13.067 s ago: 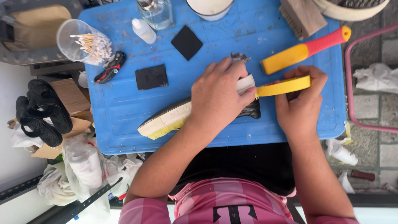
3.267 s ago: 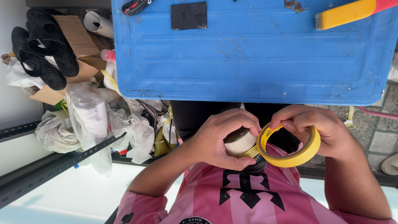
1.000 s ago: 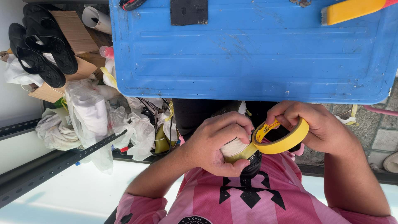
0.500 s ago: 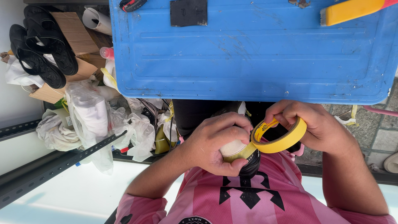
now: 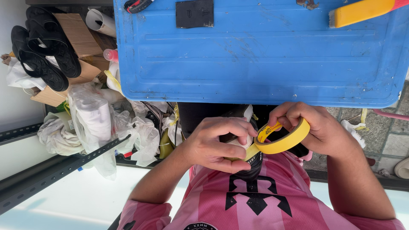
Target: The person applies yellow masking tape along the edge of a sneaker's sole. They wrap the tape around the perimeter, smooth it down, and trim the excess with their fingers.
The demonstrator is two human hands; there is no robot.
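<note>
L hand (image 5: 215, 144) fingers curled shut at lap, R hand (image 5: 317, 127) fingers pinched shut alongside, forearms bent inward

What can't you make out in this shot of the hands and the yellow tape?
Head view:
- The object in the left hand: mostly covered by the fingers; its kind is unclear.
- The yellow tape roll: far side hidden by the right hand.
- The yellow handle on the blue lid: cut off by the top edge.

The person wears a short-sleeved shirt (image 5: 255, 204) striped lengthwise in light and deeper pink, with a bold black emblem on the chest and a small round dark badge near the bottom edge. Both forearms are bare, with no gloves, rings or watch showing.
</note>
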